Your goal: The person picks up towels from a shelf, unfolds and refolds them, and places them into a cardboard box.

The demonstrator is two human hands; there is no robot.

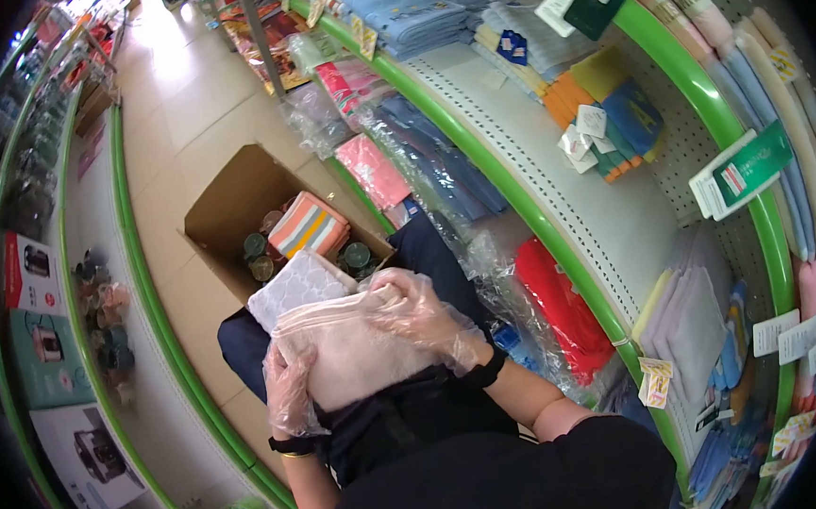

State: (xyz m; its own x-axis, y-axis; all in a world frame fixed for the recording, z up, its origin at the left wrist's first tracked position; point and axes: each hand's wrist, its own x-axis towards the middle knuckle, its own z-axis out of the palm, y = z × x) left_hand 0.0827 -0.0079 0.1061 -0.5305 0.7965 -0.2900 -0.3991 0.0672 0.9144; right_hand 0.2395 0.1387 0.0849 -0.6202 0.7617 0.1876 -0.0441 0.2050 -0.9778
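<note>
A folded pale pink towel point(357, 357) lies across my lap, its layered edge facing the box. My left hand point(291, 387), in a clear plastic glove, grips its left side with the thumb on top. At the towel's upper right corner, my gloved right hand point(420, 315) is closed on the folded edge. Just beyond it rests a white patterned towel point(299, 286), partly over the rim of an open cardboard box point(225, 206). Inside the box sit an orange, grey and white striped towel point(309, 226) and several round dark-lidded jars point(259, 255).
On the right, green-edged shelves point(518, 199) hold folded blue towels point(401, 14), an orange and blue bundle point(597, 109) and lilac towels point(687, 325). Plastic-wrapped goods, including a red pack point(559, 310), lie low beside my leg. Another shelf point(163, 338) runs along the left, with boxed appliances point(82, 457).
</note>
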